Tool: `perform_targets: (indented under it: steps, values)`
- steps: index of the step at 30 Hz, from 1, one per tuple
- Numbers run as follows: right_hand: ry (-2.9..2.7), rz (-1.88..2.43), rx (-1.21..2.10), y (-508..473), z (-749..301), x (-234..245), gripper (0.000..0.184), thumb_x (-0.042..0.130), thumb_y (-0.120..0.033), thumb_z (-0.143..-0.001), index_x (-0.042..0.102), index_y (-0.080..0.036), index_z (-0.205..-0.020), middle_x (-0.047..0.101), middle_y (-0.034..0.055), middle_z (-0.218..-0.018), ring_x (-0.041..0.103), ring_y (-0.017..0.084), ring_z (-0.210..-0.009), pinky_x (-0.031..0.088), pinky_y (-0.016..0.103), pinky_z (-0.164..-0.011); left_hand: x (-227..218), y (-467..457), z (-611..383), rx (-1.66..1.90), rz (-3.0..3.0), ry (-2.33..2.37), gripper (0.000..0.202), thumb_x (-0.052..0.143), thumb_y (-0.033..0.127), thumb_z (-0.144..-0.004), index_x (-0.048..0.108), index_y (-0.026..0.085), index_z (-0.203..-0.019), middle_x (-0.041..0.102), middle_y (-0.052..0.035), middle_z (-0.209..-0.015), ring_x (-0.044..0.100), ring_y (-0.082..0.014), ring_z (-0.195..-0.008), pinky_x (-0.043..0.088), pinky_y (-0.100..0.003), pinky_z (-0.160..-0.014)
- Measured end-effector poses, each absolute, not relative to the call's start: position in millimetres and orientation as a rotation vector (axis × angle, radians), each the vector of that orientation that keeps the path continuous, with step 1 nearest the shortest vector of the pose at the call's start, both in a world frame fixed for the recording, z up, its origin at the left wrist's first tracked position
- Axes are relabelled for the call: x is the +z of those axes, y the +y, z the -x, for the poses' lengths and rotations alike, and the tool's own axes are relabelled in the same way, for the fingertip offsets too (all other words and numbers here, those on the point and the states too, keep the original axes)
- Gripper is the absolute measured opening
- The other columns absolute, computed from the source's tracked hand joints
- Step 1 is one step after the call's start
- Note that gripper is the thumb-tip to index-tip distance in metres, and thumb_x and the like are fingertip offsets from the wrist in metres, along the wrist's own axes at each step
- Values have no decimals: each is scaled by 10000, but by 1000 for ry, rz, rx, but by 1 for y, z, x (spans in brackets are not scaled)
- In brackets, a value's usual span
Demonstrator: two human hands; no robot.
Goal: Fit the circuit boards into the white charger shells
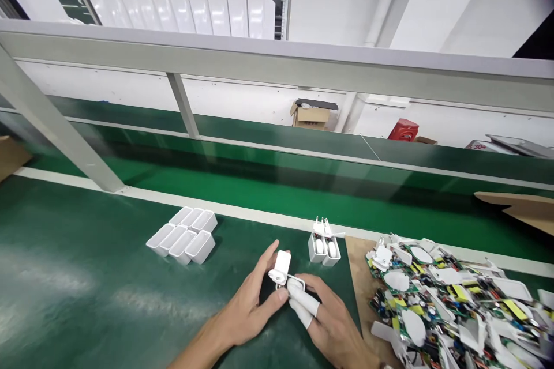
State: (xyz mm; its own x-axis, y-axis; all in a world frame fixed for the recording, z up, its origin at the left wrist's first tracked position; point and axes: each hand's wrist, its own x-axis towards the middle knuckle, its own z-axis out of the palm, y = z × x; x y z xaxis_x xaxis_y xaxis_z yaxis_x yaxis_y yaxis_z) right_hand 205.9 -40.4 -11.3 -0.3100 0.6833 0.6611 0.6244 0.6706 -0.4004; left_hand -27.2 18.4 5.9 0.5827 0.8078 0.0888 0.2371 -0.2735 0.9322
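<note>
Both hands meet over the green table around a white plastic charger part (pixel 282 265), which has a flat upright panel and a small open frame at its side. My left hand (pixel 255 300) pinches its lower edge between thumb and fingers. White finger covers sit on fingers of my right hand (pixel 322 311), which grips the frame side; the fingertips partly hide the part. Just beyond my right hand stand two white charger housings (pixel 318 249) with circuit parts inside and plug pins on top. Several white open housings (pixel 177 239) form two rows to the left.
A large heap of circuit boards and white plastic pieces (pixel 450 300) covers a brown board (pixel 359 277) at the right. Behind the table's pale edge runs a green belt (pixel 242 179). A metal post (pixel 64 121) rises at the left, under a long crossbeam (pixel 277 60).
</note>
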Motion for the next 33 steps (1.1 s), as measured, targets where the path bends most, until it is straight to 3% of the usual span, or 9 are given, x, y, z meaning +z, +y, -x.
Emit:
perform_targets:
  steps: [5,8,11,14,18,21,23,26,33]
  values:
    - [-2015,1111,100,-43,-207,-7,431,449,-20,-963,599,-188,-1331,683,167,-1287,732,252,-1127,664,373,-922,0,19,21,876,-1915,780,1071,626,763,-911,63,297,-1694,456,-206,-1616,502,-402,-1460,429,-621,-1197]
    - [-2073,1174,156,-42,-205,-12,344,445,-33,-955,643,-186,-1190,692,157,-1230,749,241,-1012,678,351,-814,-2,19,15,903,-1951,863,829,586,600,-1023,134,353,-1672,586,-133,-1477,627,-317,-1312,508,-539,-1136]
    - [-2074,1180,152,-41,-205,-14,337,448,-31,-944,639,-176,-1182,685,163,-1232,743,246,-1007,678,363,-809,-4,20,14,879,-1944,953,613,474,408,-1107,187,392,-1648,662,-70,-1320,686,-247,-1173,553,-475,-1073]
    - [-2067,1166,101,-43,-205,-10,403,434,-10,-922,616,-166,-1246,678,174,-1258,739,253,-1049,679,359,-820,-5,20,16,891,-1970,899,658,491,453,-1097,158,380,-1660,636,-97,-1382,664,-281,-1232,543,-508,-1089]
    - [-2022,1213,89,-45,-203,-4,434,436,-13,-908,616,-192,-1261,681,150,-1278,729,248,-1083,675,354,-849,-7,20,14,1020,-1997,792,946,646,643,-969,117,308,-1679,532,-179,-1517,588,-373,-1348,530,-562,-1099]
    - [-2056,1227,118,-45,-202,-4,334,437,-49,-957,650,-209,-1160,703,124,-1193,746,234,-963,676,342,-769,-8,20,10,1059,-1963,833,721,563,454,-1068,167,328,-1657,612,-126,-1395,653,-282,-1239,558,-484,-1061]
    - [-2028,1244,157,-44,-201,-7,309,451,-91,-1006,622,-203,-1238,709,120,-1172,753,227,-933,673,338,-767,-8,20,8,1047,-1935,893,613,489,331,-1103,196,344,-1642,650,-83,-1295,687,-222,-1129,579,-416,-1010]
    - [-1995,1263,213,-44,-200,-11,335,456,-125,-1044,547,-199,-1358,706,126,-1208,754,235,-998,669,347,-820,-7,21,9,1039,-1939,920,601,475,310,-1102,201,339,-1636,659,-64,-1237,692,-199,-1056,591,-381,-970]
    - [-2003,1273,206,-45,-197,-9,378,443,-129,-1044,553,-195,-1400,700,134,-1196,745,256,-1003,667,380,-831,-6,23,11,1013,-1947,933,560,448,314,-1107,226,344,-1620,652,-60,-1229,692,-196,-1026,598,-383,-954]
